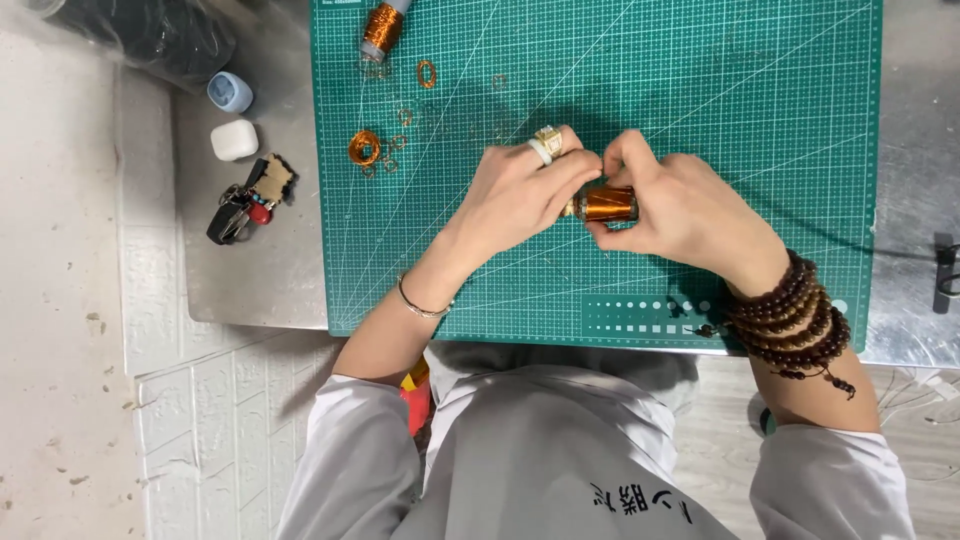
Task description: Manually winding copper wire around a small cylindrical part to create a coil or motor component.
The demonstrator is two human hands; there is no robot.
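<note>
A small spool of copper wire (607,204) is held over the green cutting mat (700,110). My right hand (680,210) grips the spool from the right, thumb below and fingers above. My left hand (525,190), wearing rings, pinches at the spool's left end, fingertips meeting those of the right hand. A thin bangle circles my left wrist and dark wooden bead strands wrap my right wrist.
A second copper wire spool (382,28) lies at the mat's top left, with a wound copper coil (364,148) and small copper rings (427,73) near it. Left of the mat on the metal table lie a key bunch (245,200), a white case (234,140) and a pale blue cap (230,92).
</note>
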